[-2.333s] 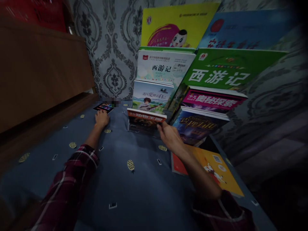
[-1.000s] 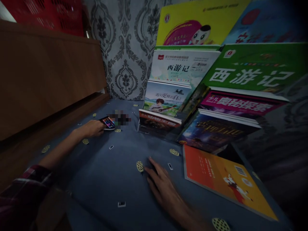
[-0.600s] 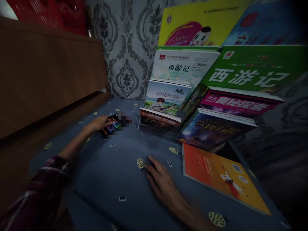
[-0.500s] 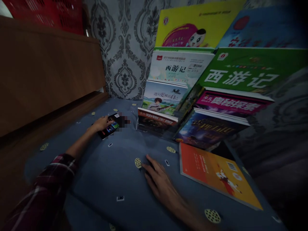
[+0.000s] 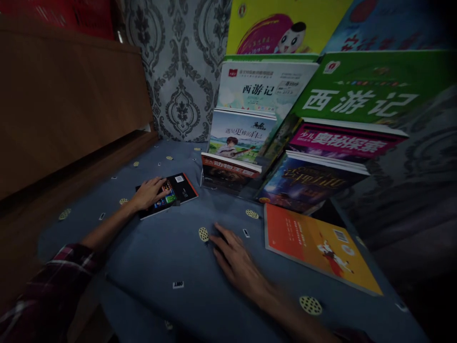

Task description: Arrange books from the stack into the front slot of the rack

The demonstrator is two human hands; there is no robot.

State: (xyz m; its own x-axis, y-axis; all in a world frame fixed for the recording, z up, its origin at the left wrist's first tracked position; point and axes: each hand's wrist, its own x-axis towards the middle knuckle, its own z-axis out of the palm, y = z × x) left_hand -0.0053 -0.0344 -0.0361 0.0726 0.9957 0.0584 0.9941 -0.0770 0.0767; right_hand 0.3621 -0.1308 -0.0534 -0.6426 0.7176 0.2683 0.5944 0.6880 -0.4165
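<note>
My left hand (image 5: 150, 193) lies flat on a small black book (image 5: 174, 190) that rests on the blue patterned cloth (image 5: 160, 267), its fingers spread over the book's left part. My right hand (image 5: 235, 259) rests palm down on the cloth, fingers apart and holding nothing, just left of an orange-yellow book (image 5: 317, 247) lying flat. Behind both hands a tiered stand holds several upright books, the nearest a dark red-topped one (image 5: 230, 174).
A wooden headboard and ledge (image 5: 71, 105) run along the left. Patterned grey wallpaper (image 5: 182, 71) stands behind. Large green (image 5: 357, 90) and yellow (image 5: 285, 26) books fill the stand's upper rows. The cloth's right edge drops into darkness.
My left hand has drawn the small black book nearer along the cloth and turned it. My right hand left the stand's front book earlier and now stays flat on the cloth.
</note>
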